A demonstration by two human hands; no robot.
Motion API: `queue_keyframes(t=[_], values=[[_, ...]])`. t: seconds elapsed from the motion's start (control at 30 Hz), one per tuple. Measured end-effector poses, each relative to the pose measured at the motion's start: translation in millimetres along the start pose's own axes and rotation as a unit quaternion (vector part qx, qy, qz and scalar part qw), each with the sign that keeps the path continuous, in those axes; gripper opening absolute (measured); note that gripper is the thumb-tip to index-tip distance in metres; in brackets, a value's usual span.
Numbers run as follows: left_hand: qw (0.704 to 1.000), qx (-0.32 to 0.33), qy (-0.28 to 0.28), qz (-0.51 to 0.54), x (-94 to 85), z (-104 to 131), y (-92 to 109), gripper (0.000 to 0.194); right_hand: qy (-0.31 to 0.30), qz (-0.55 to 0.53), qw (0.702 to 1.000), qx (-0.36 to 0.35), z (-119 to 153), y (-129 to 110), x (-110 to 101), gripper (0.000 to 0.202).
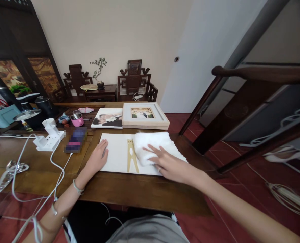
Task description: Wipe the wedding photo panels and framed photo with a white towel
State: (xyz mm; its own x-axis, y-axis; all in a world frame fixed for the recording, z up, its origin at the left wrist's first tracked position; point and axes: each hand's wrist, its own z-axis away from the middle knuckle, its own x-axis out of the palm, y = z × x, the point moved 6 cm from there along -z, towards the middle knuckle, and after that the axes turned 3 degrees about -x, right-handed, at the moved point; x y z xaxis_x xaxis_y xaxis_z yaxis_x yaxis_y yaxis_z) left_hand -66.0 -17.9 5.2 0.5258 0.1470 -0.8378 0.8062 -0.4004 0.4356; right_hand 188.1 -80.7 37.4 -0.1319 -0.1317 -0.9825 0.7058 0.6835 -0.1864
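Note:
A white panel (117, 152) with a yellow cut-out-like figure (131, 158) on it lies flat near the front edge of the wooden table. My left hand (99, 155) rests on the panel's left edge, fingers extended, holding nothing. A folded, fluffy white cloth (145, 141) covers much of the panel's right side. On top of the cloth lies my right hand (166, 162), its fingers spread and pressing flat, not wrapped round it.
Behind the panel lie a photo print (108, 118) and a framed picture (142, 113). To the left are a phone (76, 140), a power strip (50, 140) with white cables, a pink cup (77, 119) and a black kettle (44, 105). A dark wooden chair (210, 111) stands right.

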Motion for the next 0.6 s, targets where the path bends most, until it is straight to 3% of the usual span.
queue_keyframes(t=[0.17, 0.27, 0.4, 0.6], values=[[1.0, 0.001, 0.001, -0.001, 0.5, 0, 1, 0.046, -0.027, -0.038, 0.999, -0.002, 51, -46, -1, 0.041], [1.0, -0.002, -0.003, -0.002, 0.6, 0, 1, 0.047, -0.034, -0.06, 0.998, 0.002, 59, -55, -4, 0.04], [1.0, -0.001, -0.005, -0.005, -0.1, 0, 2, 0.047, -0.038, -0.054, 0.997, 0.025, 31, -36, -5, 0.044], [1.0, -0.003, -0.003, 0.006, -0.5, 0, 0, 0.047, 0.022, -0.029, 0.999, 0.027, -53, 6, -1, 0.05]])
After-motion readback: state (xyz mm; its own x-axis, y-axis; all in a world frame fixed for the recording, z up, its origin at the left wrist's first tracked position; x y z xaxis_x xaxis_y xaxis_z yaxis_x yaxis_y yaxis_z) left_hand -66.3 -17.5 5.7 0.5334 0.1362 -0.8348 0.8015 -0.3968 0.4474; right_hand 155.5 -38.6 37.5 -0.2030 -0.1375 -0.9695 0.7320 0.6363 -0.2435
